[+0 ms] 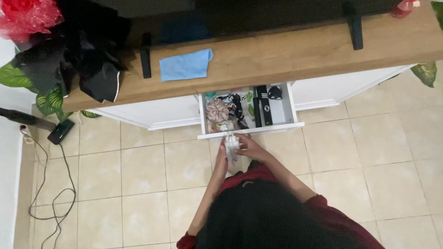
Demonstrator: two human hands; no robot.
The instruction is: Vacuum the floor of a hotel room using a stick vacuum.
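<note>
**Both hands on a small white item at the front edge of an open drawer**

Head view: The person stands over a low white cabinet with a wooden top (286, 55). Its middle drawer (249, 130) is pulled out toward them. Both hands meet just in front of the drawer's near edge, holding a small white item (231, 146), pale and narrow; its exact kind is too small to tell. The left hand (223, 148) lies along the item's left side and the right hand (245, 143) closes over its right side, fingers curled and pressed against it from both flanks, so the item is pinched between the two hands.

Judging by how little effort the fingers show, the item seems light. It may be thin plastic or a soft wrapper, so it could crumple or slip; a hold around its middle, as here, looks safest.

Inside the drawer lie a crumpled pinkish bundle (217, 110) at the left, tangled dark cables (236, 107) in the middle and black remote-shaped bars (263, 105) to the right. On the far wooden top rest a blue cloth (185, 65) and, further left, black fabric (92, 60). A black cord (50, 184) trails over the tiled floor (369, 157) at the left.
</note>
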